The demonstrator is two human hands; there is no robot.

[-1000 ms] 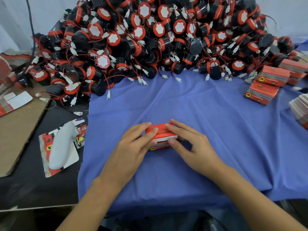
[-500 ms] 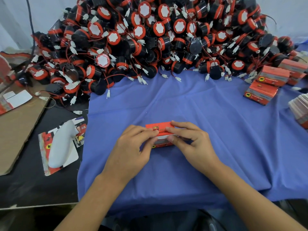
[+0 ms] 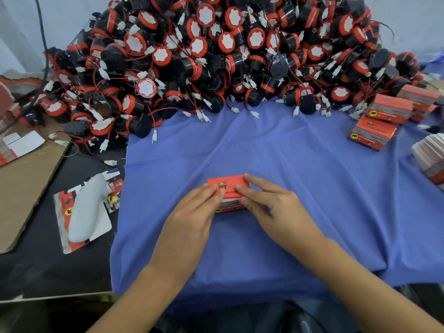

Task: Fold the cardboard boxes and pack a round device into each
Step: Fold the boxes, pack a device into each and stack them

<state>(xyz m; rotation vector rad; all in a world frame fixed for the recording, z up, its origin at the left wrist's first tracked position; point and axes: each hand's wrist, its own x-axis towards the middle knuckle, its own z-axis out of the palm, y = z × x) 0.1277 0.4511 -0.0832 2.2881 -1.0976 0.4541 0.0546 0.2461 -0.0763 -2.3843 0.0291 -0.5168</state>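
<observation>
A small red cardboard box (image 3: pixel 227 185) stands on the blue cloth (image 3: pixel 288 164) in front of me. My left hand (image 3: pixel 192 212) grips its left end, fingers on the top and thumb against the front. My right hand (image 3: pixel 269 203) grips the right end the same way, fingers over the top edge. The box looks closed; what is inside is hidden. A big heap of round black-and-red devices (image 3: pixel 216 56) with wires and white plugs fills the far side of the table.
Finished red boxes (image 3: pixel 384 121) are stacked at the far right, with a stack of flat box blanks (image 3: pixel 430 159) at the right edge. On the black table at left lie a white tool (image 3: pixel 84 207) on flat blanks and a brown cardboard sheet (image 3: pixel 24 179).
The box's top has gone from bulging to flat and closed under my fingers. Both hands stayed at its ends, fingertips shifting slightly inward along the top.
</observation>
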